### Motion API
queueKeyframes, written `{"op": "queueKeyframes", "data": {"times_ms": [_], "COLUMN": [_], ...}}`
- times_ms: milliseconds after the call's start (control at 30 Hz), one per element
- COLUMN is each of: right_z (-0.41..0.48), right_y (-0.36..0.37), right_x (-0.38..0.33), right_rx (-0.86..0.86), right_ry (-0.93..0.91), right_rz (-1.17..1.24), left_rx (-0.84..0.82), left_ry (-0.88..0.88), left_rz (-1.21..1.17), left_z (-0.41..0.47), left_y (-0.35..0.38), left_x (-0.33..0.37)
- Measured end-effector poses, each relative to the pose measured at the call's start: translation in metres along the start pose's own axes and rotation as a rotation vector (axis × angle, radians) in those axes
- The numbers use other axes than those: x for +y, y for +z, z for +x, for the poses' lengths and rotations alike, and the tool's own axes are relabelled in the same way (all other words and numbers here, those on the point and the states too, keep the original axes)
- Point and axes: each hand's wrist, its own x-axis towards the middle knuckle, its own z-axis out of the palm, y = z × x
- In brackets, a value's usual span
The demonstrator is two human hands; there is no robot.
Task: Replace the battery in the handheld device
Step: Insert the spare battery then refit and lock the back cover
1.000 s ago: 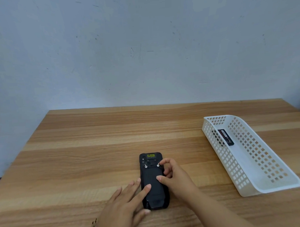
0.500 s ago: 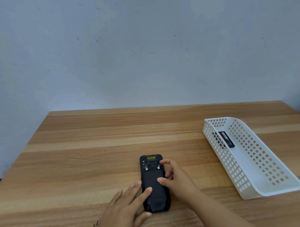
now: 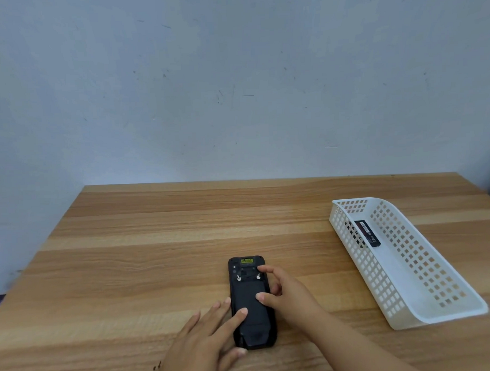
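Note:
A black handheld device (image 3: 249,290) lies face down on the wooden table (image 3: 146,266), its back cover on, two silver screws and a yellow label near its far end. My left hand (image 3: 205,342) lies flat beside it, index finger pressing on the cover and thumb against its near left side. My right hand (image 3: 286,295) rests on the device's right side, thumb on the cover, index fingertip near the right screw. A black battery (image 3: 367,233) lies in the far end of a white basket (image 3: 425,298).
The white perforated basket stands at the right of the table, angled toward me, with only the battery inside. A pale wall rises behind the table's far edge. Bare wood stretches to the left and beyond the device.
Both hands stay on the device. My right index finger has shifted slightly past the right screw toward the device's far end. The device has not moved.

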Motion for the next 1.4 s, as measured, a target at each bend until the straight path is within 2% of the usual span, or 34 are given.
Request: {"op": "queueKeyframes", "data": {"times_ms": [300, 600, 1033, 1400], "right_z": [0.000, -0.002, -0.005, -0.004], "right_y": [-0.001, -0.001, -0.005, -0.001], "right_x": [-0.006, -0.009, -0.018, -0.013], "right_rx": [0.001, 0.003, -0.049, 0.019], "right_ry": [-0.063, -0.073, -0.089, -0.079], "right_rz": [-0.184, -0.289, -0.402, -0.409], "left_rx": [-0.059, -0.015, 0.058, 0.025], "left_ry": [-0.030, -0.018, -0.001, 0.007], "left_rz": [-0.011, -0.058, 0.033, 0.014], "left_z": [0.001, 0.004, 0.004, 0.003], "left_y": [-0.001, -0.002, -0.002, -0.001], "left_x": [0.002, 0.003, 0.001, 0.002]}}
